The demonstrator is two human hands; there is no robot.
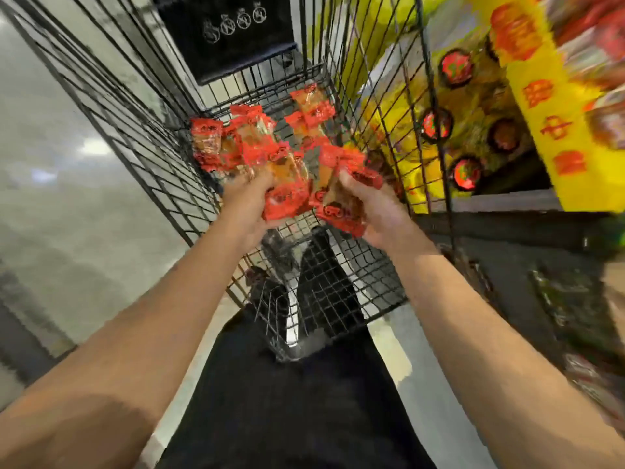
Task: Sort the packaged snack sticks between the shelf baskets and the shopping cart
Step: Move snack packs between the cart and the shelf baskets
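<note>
Over the cart (142, 130), my left hand (248, 204) and right hand (378, 211) each clutch blurred red snack packets (287, 194); fingertips are hidden beneath wrappers. More packets (236, 140) lie inside.

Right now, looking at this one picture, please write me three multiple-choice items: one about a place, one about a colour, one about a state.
1. Where are both hands holding the snack packs?
A. above the shopping cart
B. on the floor
C. inside a shelf basket

2. What colour are the ends of the snack packs?
A. blue
B. red
C. white

3. What is the state of the left hand?
A. flat and holding nothing
B. hanging at the person's side
C. gripping packs

Answers:
1. A: the left hand and right hand hold snack packs over the wire shopping cart.
2. B: each wrapper shows red ends around a clear brownish middle.
3. C: its fingers are curled round packs, as are those of the right hand.
</note>
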